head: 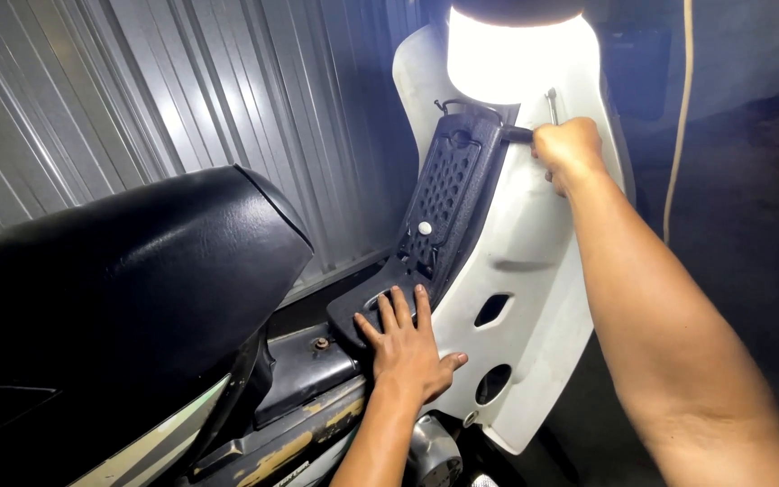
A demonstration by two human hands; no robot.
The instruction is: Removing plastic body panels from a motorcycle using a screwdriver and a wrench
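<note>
My left hand (410, 347) lay flat, fingers spread, pressing on the near end of the black perforated inner panel (446, 194) of the scooter, right where it meets the white leg shield (534, 271). Nothing gripped there, just palm and fingers holding it down. My right hand (568, 149) was clenched around a tool handle at the far top corner of that panel, a thin metal shaft (552, 104) sticking up past the knuckles; looked like a screwdriver or T-handle, tip hidden behind the fist, can't tell which. The panel sat seated against the inside of the shield, tilted up and away from me, one pale round fastener (425, 228) showing low on its face. A bright lamp (520, 54) hung just above and washed out the top of the shield. The black seat (128, 289) filled the near left, corrugated metal wall (182, 99) behind it, a light cord (678, 117) hanging down at far right. My read: I was on the top fastener of the panel, left hand bracing so the panel didn't shift. Next move would call for keeping the tool square to the fastener and steady pressure from the left hand; whether it was going in or out can't be told from this.
</note>
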